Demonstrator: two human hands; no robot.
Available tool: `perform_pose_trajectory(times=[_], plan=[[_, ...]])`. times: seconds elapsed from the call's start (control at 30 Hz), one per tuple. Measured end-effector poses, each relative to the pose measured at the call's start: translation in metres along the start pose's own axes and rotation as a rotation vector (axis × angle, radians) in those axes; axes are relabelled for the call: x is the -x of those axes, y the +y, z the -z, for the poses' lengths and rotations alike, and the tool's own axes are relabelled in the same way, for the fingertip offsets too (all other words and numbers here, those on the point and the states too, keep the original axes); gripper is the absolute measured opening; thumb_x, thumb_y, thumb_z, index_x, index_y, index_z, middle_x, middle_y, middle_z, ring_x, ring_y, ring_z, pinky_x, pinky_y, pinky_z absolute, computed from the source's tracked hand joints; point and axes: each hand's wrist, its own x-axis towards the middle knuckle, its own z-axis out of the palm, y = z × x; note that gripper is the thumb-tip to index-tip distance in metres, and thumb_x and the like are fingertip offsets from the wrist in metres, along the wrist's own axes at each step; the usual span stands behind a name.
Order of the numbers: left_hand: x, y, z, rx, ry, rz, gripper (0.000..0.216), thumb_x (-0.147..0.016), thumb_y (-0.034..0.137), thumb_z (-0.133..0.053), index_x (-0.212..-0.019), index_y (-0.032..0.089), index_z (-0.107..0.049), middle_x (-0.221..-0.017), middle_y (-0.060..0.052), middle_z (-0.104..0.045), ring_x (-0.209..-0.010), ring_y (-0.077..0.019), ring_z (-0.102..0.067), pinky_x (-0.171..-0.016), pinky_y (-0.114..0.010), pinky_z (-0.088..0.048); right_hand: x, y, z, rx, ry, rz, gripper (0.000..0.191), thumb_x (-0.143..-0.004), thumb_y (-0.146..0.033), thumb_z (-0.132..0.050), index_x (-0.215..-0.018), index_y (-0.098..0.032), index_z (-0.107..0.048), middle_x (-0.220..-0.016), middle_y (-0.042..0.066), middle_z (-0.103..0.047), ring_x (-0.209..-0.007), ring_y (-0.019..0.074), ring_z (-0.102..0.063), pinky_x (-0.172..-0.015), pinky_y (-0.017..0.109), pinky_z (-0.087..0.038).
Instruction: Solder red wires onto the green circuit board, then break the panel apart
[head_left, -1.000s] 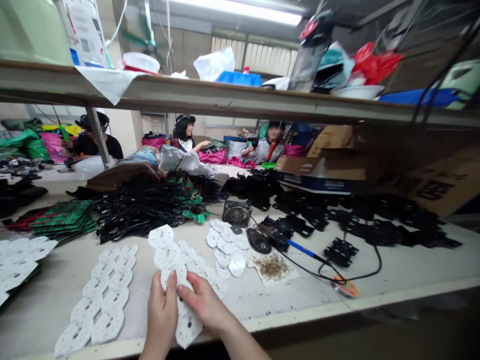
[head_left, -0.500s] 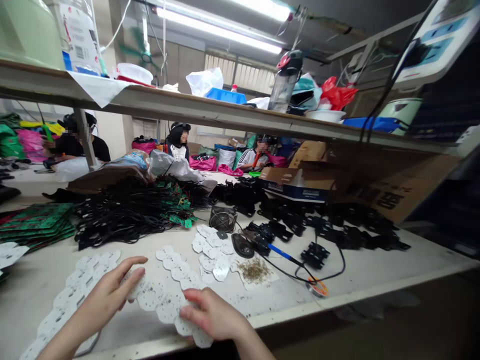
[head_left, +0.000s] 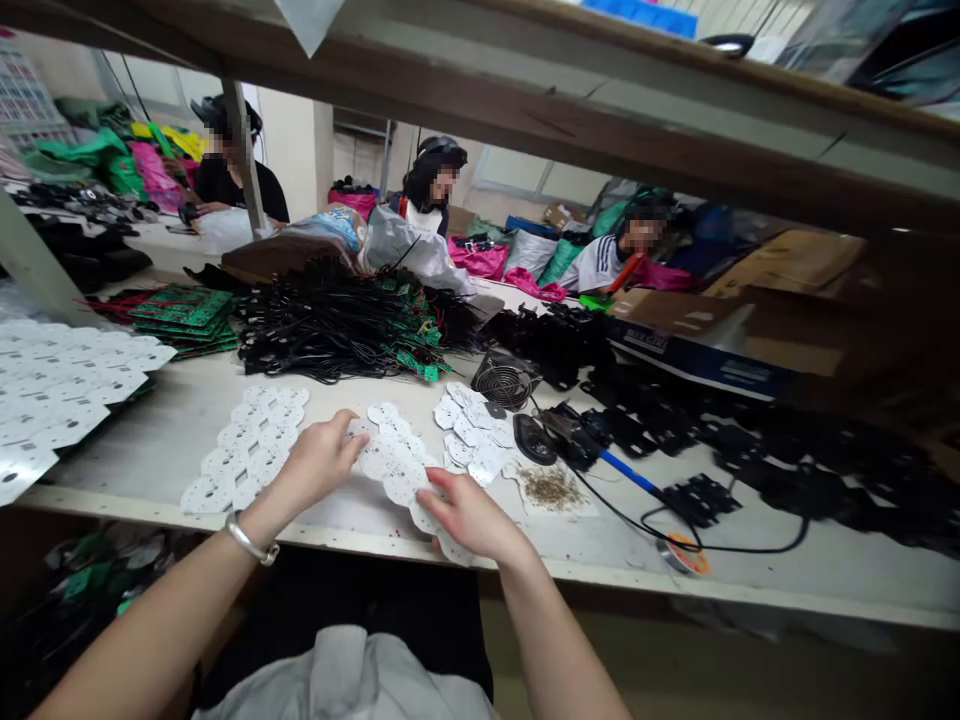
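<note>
A white circuit board strip with scalloped edges and small holes is held slightly above the bench. My right hand pinches its near right end, thumb on top and the other fingers mostly hidden beneath. At the far left end my left hand grips the strip between thumb and fingers. Just behind it lies another white strip, partly covered. A scalloped white board panel rests left of my left hand. Several loose white board pieces are heaped beyond my right hand.
A blue-handled soldering iron, solder spool, small fan and brown granules are at right. Black cables and green boards lie behind. An overhead shelf crosses above. Several people sit across.
My view has tipped downward and shifted left, bringing my forearms and lap into sight. Both hands keep hold of the strip.
</note>
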Motion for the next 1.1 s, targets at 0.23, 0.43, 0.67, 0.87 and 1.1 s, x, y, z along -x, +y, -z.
perform_pose_trajectory(times=[0.23, 0.43, 0.67, 0.87, 1.1], plan=[[-0.003, -0.003, 0.015, 0.625, -0.599, 0.143, 0.034, -0.066, 0.041, -0.071, -0.085, 0.015, -0.059, -0.064, -0.004, -0.061, -0.051, -0.015, -0.055, -0.049, -0.027, -0.041, 0.002, 0.006, 0.028, -0.465, -0.366, -0.146, 0.045, -0.071, -0.054, -0.065, -0.095, -0.016, -0.062, -0.072, 0.0, -0.063, -0.055, 0.0125, -0.055, -0.052, 0.024, -0.042], [-0.003, -0.017, -0.007, 0.483, -0.459, 0.198, 0.032, -0.062, 0.041, -0.07, -0.079, 0.017, -0.059, -0.063, -0.003, -0.06, -0.054, -0.0169, -0.055, -0.052, -0.028, -0.043, -0.013, 0.018, 0.018, -0.208, -0.232, -0.083, 0.033, -0.072, -0.044, -0.065, -0.088, -0.015, -0.066, -0.085, 0.005, -0.068, -0.08, 0.0199, -0.061, -0.073, 0.031, -0.048], [0.004, -0.011, 0.002, 0.414, -0.398, 0.18, 0.037, -0.061, 0.044, -0.071, -0.084, 0.016, -0.061, -0.063, -0.004, -0.061, -0.054, -0.0185, -0.056, -0.047, -0.028, -0.043, -0.005, 0.015, 0.022, -0.395, -0.364, -0.121, 0.039, -0.074, -0.047, -0.062, -0.099, -0.017, -0.065, -0.08, 0.002, -0.068, -0.06, 0.015, -0.06, -0.057, 0.026, -0.047], [0.008, -0.021, -0.004, 0.306, -0.353, 0.22, 0.036, -0.058, 0.043, -0.073, -0.079, 0.016, -0.062, -0.064, -0.005, -0.062, -0.058, -0.0197, -0.057, -0.052, -0.029, -0.045, -0.002, 0.021, 0.019, -0.264, -0.232, -0.121, 0.032, -0.068, -0.04, -0.069, -0.088, -0.016, -0.068, -0.079, 0.003, -0.069, -0.071, 0.0178, -0.063, -0.067, 0.027, -0.048], [0.004, -0.013, -0.006, 0.699, -0.615, 0.294, 0.033, -0.064, 0.042, -0.074, -0.075, 0.015, -0.06, -0.06, -0.002, -0.057, -0.047, -0.0104, -0.048, -0.044, -0.023, -0.037, 0.003, 0.015, 0.027, -0.621, -0.448, -0.093, 0.04, -0.072, -0.049, -0.065, -0.094, -0.015, -0.065, -0.062, -0.002, -0.062, -0.047, 0.0114, -0.056, -0.048, 0.022, -0.042]])
